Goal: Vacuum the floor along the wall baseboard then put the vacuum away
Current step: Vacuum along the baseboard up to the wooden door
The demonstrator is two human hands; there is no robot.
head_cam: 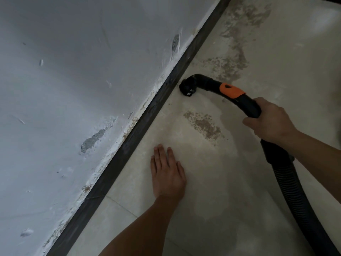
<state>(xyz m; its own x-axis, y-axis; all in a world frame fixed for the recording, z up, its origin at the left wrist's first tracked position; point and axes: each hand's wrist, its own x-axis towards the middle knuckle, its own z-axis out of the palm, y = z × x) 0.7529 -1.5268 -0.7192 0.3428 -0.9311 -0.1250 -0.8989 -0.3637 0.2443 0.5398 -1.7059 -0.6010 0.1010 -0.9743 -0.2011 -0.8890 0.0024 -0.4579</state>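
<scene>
A black vacuum hose handle (217, 85) with an orange slider (232, 90) curves down to a round black nozzle (187, 88) that sits on the floor right against the dark baseboard (140, 126). My right hand (271, 121) grips the handle's rear end, fingers curled round it. Behind that hand the ribbed black hose (293, 189) runs down to the lower right corner. My left hand (167, 172) lies flat on the pale tiled floor (230, 182) with straight fingers, close to the baseboard and nearer to me than the nozzle.
The grey-white wall (73, 80) fills the left side, chipped and crusted with plaster along its foot. Brown speckled stains (204, 126) mark the floor between my hands and further along the baseboard (236, 45). A tile joint (120, 204) crosses the floor near my left forearm.
</scene>
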